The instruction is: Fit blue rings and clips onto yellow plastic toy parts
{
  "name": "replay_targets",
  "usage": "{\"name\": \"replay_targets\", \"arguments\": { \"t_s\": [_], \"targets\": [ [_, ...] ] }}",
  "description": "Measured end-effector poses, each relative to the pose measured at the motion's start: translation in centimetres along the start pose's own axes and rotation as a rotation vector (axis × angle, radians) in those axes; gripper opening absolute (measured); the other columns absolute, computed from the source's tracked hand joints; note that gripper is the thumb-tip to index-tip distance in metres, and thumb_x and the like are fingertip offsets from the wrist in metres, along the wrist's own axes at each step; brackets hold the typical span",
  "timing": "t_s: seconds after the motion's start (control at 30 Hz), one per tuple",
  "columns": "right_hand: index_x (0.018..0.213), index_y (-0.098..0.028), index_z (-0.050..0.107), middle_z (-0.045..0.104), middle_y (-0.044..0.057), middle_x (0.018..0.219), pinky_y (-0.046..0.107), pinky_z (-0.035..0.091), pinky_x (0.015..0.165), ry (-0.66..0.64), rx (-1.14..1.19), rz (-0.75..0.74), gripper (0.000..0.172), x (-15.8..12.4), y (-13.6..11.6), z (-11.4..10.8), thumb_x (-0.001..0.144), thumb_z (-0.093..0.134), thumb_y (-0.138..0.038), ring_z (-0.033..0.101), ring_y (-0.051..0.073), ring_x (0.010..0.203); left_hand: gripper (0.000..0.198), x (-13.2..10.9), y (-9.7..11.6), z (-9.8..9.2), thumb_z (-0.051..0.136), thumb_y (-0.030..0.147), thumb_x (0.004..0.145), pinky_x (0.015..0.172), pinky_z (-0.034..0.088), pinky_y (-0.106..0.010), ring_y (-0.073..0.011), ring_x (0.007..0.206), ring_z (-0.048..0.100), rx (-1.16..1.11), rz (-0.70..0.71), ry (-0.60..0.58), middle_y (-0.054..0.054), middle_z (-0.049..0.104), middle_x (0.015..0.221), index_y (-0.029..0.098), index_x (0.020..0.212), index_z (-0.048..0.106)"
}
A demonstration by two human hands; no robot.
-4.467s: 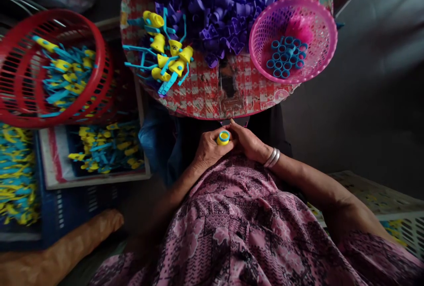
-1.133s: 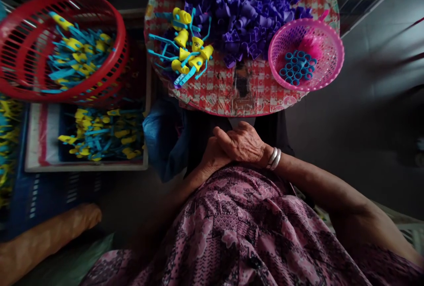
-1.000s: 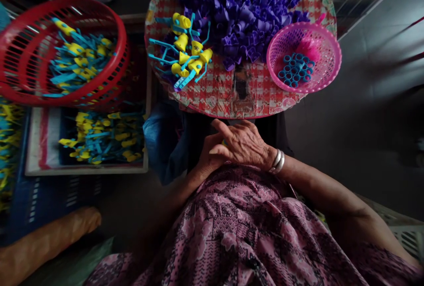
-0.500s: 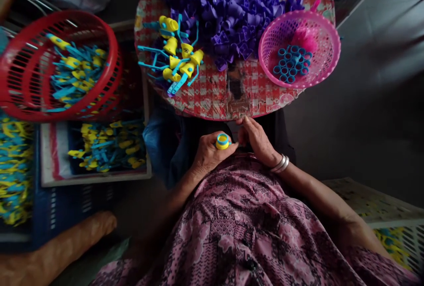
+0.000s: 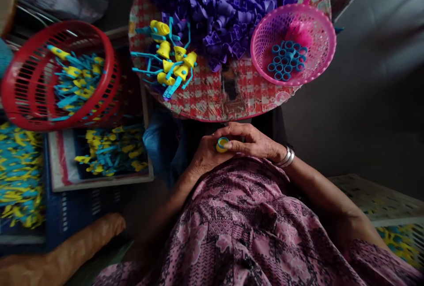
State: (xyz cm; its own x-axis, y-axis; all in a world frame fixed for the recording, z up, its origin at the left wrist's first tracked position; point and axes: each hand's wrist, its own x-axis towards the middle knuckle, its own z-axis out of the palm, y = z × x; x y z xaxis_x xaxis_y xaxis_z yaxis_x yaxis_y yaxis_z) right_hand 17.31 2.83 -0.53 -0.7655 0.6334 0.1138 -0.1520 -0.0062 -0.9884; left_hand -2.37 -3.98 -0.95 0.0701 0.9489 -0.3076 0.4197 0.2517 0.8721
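My left hand [image 5: 207, 155] rests in my lap and grips a small yellow plastic piece with a blue ring on top [image 5: 222, 144]. My right hand [image 5: 255, 141], with silver bangles [image 5: 287, 157] at the wrist, lies across it, its fingers pressing the piece's edge. A round table with a red-checked cover [image 5: 238, 96] stands just beyond my hands. On it lie a heap of purple plastic parts [image 5: 212, 7], a cluster of yellow-and-blue plastic pieces [image 5: 168, 58], and a pink mesh basket [image 5: 331, 43] holding blue plastic rings [image 5: 285, 60].
A red mesh basket [image 5: 112, 74] of yellow-and-blue pieces stands left of the table, above a tray [image 5: 112, 153] holding more. A blue crate [image 5: 79, 208] lies at lower left, near a bare foot [image 5: 112, 226]. A white crate [image 5: 394, 237] sits at lower right.
My right hand has moved from beside the piece to across my left hand, with its fingers now on the piece. The whole view has shifted slightly.
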Motion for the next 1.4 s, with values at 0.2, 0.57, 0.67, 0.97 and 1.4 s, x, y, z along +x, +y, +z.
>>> {"name": "replay_targets", "arguments": {
  "t_s": [0.2,0.57,0.67,0.97,1.4],
  "targets": [
    [0.115,-0.021,0.078,0.081,0.008,0.112,0.033,0.058,0.091,0.010,-0.174,-0.031,0.024,0.0,-0.1,0.5,0.107,0.066,-0.040,0.077,0.021,0.099,0.019,-0.2,-0.2,-0.1,0.084,0.036,0.070,0.054,0.052,-0.028,-0.0166,0.059,0.059,-0.044,-0.020,-0.040,-0.001,0.068,0.067,0.022,0.074,0.071],
    [0.118,-0.018,0.071,0.076,0.009,0.111,0.034,0.057,0.091,0.107,-0.240,-0.026,0.049,-0.8,1.9,2.3,0.109,0.055,-0.063,0.071,0.018,0.097,0.025,-0.9,0.3,0.6,0.080,0.042,0.072,0.053,0.048,-0.024,-0.0141,0.058,0.057,-0.081,-0.037,0.037,-0.001,0.069,0.066,0.020,0.073,0.070],
    [0.116,-0.018,0.073,0.077,0.008,0.110,0.034,0.056,0.092,0.123,-0.160,0.005,0.047,-0.8,1.6,2.3,0.106,0.061,-0.063,0.071,0.018,0.098,0.022,-0.9,0.4,0.6,0.081,0.040,0.072,0.056,0.050,-0.025,-0.0151,0.061,0.061,-0.087,-0.047,0.036,-0.002,0.073,0.072,0.020,0.077,0.072],
    [0.125,-0.020,0.073,0.072,0.002,0.101,0.028,0.054,0.084,0.308,0.369,0.168,0.048,-1.4,2.8,2.7,0.098,0.073,-0.060,0.066,0.014,0.089,0.033,-0.2,1.0,0.4,0.081,0.043,0.076,0.051,0.036,-0.025,-0.0110,0.056,0.045,0.043,-0.043,0.016,0.004,0.055,0.058,0.020,0.062,0.061],
    [0.091,-0.018,0.072,0.057,-0.003,0.075,0.024,0.037,0.058,0.479,0.459,0.410,0.046,1.2,3.0,1.1,0.094,0.072,-0.064,0.045,0.010,0.063,0.022,-0.1,2.1,2.2,0.076,0.032,0.079,0.059,0.039,-0.026,-0.0126,0.059,0.054,0.323,-0.026,0.025,0.001,0.064,0.063,0.020,0.067,0.063]
  ]
}}
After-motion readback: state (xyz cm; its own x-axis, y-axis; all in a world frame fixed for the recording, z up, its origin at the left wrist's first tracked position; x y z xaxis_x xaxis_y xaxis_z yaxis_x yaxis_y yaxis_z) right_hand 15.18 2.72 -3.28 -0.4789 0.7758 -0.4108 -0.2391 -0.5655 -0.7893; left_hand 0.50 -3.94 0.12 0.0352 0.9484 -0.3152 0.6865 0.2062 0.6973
